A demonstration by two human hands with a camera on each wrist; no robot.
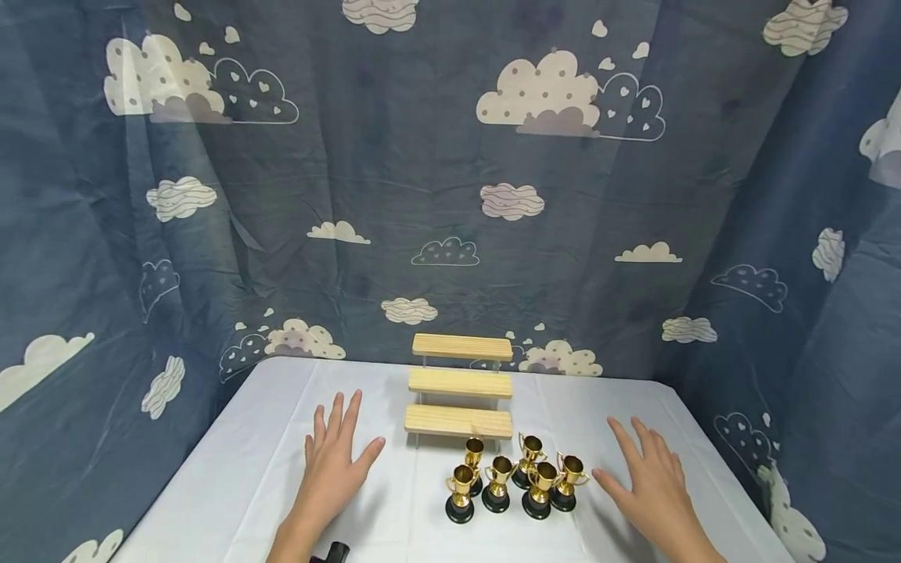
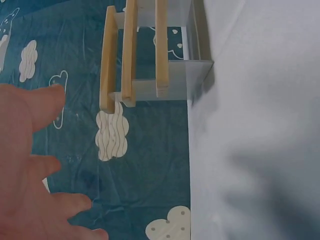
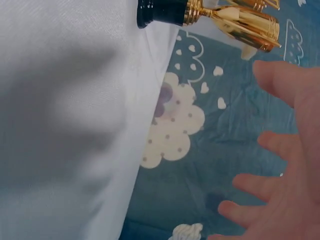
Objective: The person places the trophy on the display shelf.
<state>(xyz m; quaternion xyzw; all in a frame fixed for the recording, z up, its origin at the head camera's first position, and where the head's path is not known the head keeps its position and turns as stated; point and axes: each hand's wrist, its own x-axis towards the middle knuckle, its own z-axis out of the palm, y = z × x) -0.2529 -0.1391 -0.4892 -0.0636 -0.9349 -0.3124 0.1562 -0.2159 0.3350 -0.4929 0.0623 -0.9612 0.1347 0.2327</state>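
Observation:
Several small gold trophy cups [image 1: 498,478] on black round bases stand upright in a cluster on the white-covered table. Behind them rises a three-step display stand [image 1: 459,422] with pale wooden shelves and clear supports. My left hand [image 1: 331,473] hovers left of the cups and stand, fingers spread, holding nothing. To the right of the cluster, my right hand [image 1: 651,489] is held above the cloth with its fingers apart and nothing in it. One trophy cup [image 3: 245,24] shows near the right thumb in the right wrist view, apart from it. The stand's shelves [image 2: 161,50] appear beyond the left hand.
White cloth covers the table [image 1: 260,438]. A dark blue curtain [image 1: 422,156] with cloud prints encloses the back and sides. A small black object [image 1: 338,552] shows at the bottom edge by the left wrist.

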